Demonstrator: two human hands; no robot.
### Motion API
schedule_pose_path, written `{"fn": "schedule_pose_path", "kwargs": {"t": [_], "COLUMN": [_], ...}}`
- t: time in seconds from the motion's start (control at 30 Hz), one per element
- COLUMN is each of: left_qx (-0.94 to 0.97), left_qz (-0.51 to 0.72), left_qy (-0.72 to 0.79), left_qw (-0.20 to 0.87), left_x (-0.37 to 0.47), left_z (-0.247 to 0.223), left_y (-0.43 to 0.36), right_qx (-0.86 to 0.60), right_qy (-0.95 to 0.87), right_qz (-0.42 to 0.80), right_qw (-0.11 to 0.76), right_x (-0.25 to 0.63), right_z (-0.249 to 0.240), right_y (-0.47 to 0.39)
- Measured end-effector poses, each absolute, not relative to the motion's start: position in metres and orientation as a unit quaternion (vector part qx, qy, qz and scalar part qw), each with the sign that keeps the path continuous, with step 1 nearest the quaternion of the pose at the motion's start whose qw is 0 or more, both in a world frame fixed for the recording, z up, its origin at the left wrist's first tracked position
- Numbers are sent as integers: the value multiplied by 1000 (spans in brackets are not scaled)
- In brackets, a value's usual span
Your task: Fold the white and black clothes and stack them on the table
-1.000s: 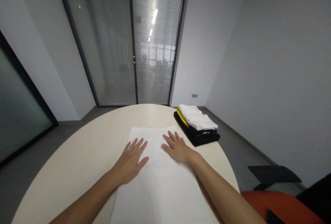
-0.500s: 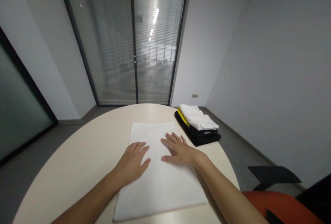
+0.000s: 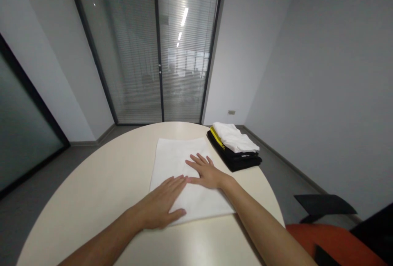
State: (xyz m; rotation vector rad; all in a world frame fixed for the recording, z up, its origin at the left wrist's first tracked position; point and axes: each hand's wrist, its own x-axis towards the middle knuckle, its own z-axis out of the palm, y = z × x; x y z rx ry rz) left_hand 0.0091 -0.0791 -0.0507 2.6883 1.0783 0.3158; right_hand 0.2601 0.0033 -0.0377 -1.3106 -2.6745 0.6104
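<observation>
A flat, folded white cloth (image 3: 179, 155) lies on the table in front of me; whether it is a garment or a towel I cannot tell. My left hand (image 3: 162, 204) rests palm down over its near left part, thumb stretched away from the fingers. Across the middle of the cloth lies my right hand (image 3: 206, 174), flat with fingers spread. Its thumb tip meets the fingertips of my left hand. Neither hand grips anything.
The cloth lies on a round cream table (image 3: 104, 184). At its right edge sits a pile of folded clothes (image 3: 235, 139), white on top, yellow and black below. An orange chair (image 3: 325, 239) with a black armrest (image 3: 325, 204) stands to the right.
The white cloth has slid away from me, its near edge now farther from the table's front. My left hand has turned and shifted right, closer to my right hand, which moved slightly left.
</observation>
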Motion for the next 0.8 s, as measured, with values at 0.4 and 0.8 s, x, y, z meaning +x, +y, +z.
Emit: {"fn": "schedule_pose_path", "kwargs": {"t": [0.4,0.8], "left_qx": [851,786], "left_qz": [74,201], "left_qy": [510,580], "left_qw": [101,74], "left_x": [-25,-30], "left_z": [-57,-36], "left_y": [-54,-43], "right_qx": [-467,-426], "right_qy": [-864,-859], "right_qz": [180,271], "right_qw": [56,81], "right_x": [265,280], "right_z": [-42,-5], "right_y": [7,-9]}}
